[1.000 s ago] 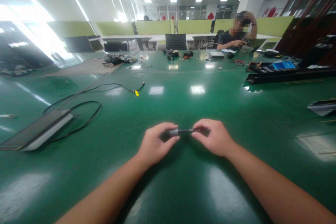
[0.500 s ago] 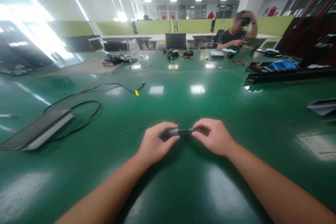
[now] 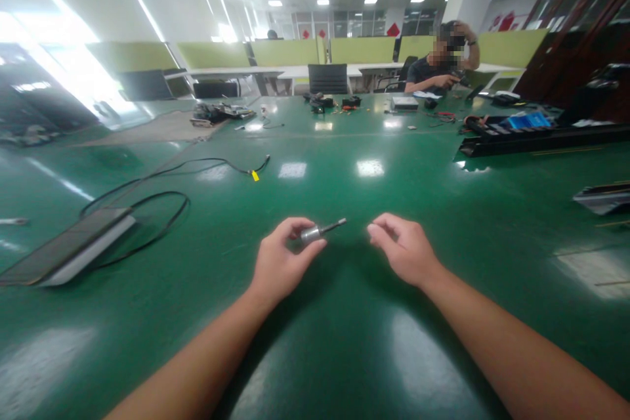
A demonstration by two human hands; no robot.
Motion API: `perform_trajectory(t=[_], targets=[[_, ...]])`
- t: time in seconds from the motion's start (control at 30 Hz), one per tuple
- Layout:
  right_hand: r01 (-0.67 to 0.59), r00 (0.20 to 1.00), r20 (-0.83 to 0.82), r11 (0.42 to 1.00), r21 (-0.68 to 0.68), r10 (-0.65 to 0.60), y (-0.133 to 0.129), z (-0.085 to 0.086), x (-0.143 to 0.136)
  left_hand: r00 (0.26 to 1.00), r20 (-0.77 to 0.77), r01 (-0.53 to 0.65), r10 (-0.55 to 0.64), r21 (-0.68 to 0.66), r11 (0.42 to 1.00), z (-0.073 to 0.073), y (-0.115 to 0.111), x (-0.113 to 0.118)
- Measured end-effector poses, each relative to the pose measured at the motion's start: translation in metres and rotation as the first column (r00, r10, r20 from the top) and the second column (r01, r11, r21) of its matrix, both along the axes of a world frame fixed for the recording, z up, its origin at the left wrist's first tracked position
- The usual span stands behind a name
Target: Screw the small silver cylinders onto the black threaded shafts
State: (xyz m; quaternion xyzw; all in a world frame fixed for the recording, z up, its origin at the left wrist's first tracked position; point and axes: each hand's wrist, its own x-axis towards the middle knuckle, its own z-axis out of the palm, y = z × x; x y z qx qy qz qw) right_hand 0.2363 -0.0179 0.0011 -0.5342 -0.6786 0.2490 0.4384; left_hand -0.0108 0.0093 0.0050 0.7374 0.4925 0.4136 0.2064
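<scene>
A small silver cylinder with a thin dark shaft (image 3: 312, 233) is held between the thumb and fingers of my left hand (image 3: 283, 262). Its shaft points right and slightly up, with a small lighter tip at the end. My right hand (image 3: 406, 249) is just to the right, apart from the shaft, with thumb and fingertips pressed together. Whether anything small sits in that pinch is hidden. Both hands are over the green table (image 3: 339, 328).
At the left lie a flat dark panel (image 3: 73, 243) and a black cable (image 3: 184, 200) with a yellow tag (image 3: 254, 176). Black rails with blue parts (image 3: 529, 121) are at the right. Across the table sits a person (image 3: 433, 72) near tools and electronics.
My right hand has let go of the shaft and moved slightly right. My left hand has shifted a little left, and the cylinder now tilts with its shaft pointing up to the right.
</scene>
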Motion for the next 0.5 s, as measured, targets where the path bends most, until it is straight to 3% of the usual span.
perform_trajectory(t=[0.07, 0.17, 0.3, 0.4, 0.5], targets=[[0.016, 0.999, -0.045, 1.0, -0.013, -0.017, 0.001, 0.0, 0.002, 0.985, 0.17, -0.014, 0.032, -0.106, 0.994, -0.002, 0.005, -0.001], [0.01, 0.998, -0.055, 1.0, -0.003, -0.01, 0.002, -0.001, 0.003, 0.901, 0.419, 0.008, 0.114, -0.279, 0.96, -0.003, 0.012, 0.0], [-0.018, 0.999, -0.03, 1.0, -0.002, 0.018, 0.001, -0.001, 0.002, 0.823, 0.537, 0.029, 0.185, -0.365, 0.931, 0.009, 0.012, -0.009], [-0.039, 0.999, -0.011, 0.999, -0.003, 0.039, 0.0, -0.001, 0.001, 0.877, 0.435, -0.035, 0.205, -0.367, 0.93, 0.02, -0.001, -0.043], [-0.051, 0.999, -0.003, 0.999, -0.003, 0.051, 0.0, 0.0, 0.0, 0.946, 0.134, -0.241, 0.296, -0.323, 0.915, 0.022, -0.024, -0.106]])
